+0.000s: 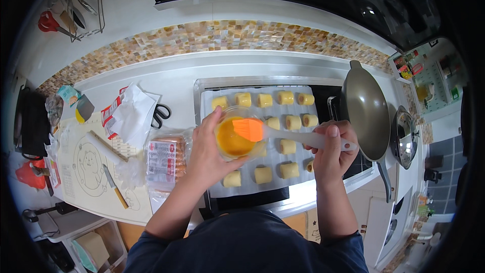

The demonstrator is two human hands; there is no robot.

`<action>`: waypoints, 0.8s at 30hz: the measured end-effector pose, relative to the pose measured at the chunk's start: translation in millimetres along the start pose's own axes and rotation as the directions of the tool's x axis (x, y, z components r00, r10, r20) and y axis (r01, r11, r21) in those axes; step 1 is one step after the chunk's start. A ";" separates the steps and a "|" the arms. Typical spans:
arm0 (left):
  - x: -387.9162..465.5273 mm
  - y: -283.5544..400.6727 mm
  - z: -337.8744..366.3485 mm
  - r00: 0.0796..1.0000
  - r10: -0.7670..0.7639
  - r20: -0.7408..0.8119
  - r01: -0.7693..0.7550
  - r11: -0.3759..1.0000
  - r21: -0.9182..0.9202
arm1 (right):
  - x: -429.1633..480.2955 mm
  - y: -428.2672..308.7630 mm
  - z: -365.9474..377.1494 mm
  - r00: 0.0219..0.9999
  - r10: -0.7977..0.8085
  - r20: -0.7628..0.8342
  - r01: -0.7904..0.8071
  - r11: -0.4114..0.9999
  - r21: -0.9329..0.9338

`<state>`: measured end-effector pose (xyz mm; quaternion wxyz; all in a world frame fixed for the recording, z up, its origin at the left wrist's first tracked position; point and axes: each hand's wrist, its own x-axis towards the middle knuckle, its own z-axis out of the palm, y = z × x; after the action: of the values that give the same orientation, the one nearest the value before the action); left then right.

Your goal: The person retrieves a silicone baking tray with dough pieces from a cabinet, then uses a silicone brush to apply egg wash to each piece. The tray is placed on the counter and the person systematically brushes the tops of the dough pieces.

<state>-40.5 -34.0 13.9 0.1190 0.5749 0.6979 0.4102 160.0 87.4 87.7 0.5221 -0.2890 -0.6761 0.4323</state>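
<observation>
My left hand (212,151) grips a clear plastic bowl (227,112) of yellow beaten egg (232,145). In my right hand (335,148) is a pastry brush (248,130) with orange bristles and a pale, translucent handle; its bristles are over the bowl. Below both hands, a tray lined with white baking paper (246,193) holds rows of sausage rolls in dough (289,170). The far rolls (285,98) look glossy and yellower, while the near ones look paler and matt. Bowl and hands hide some rolls in the middle.
A wok (365,113) and a glass lid (405,136) stand to the right. On the left are a sausage pack (163,163), black-handled scissors (161,115), a torn packet (129,113), and a printed pastry mat (75,174) bearing a knife (115,187) and a white rolling pin (104,146).
</observation>
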 end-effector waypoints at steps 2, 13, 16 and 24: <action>1.2 1.0 2.4 1.000 -0.015 0.011 0.015 1.000 -0.022 | -0.1 0.4 0.4 0.998 0.052 -0.042 -0.050 0.998 0.049; -3.0 -4.9 7.7 0.997 -0.005 -0.080 0.003 0.999 -0.033 | -11.4 45.8 10.0 0.436 0.887 -0.148 -0.751 0.450 0.484; -4.2 -4.7 6.4 0.996 -0.040 -0.082 0.036 0.998 -0.058 | -12.2 47.9 8.3 0.433 0.893 -0.120 -0.778 0.438 0.450; -14.8 -29.2 2.6 0.985 -0.161 -0.070 0.153 0.983 -0.102 | 4.0 53.2 -16.1 0.580 0.795 -0.178 -0.660 0.587 0.470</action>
<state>-54.8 -46.3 -13.0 0.1512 0.4953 0.7246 0.4547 171.0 119.8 43.7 0.4531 -0.5219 -0.2918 0.6612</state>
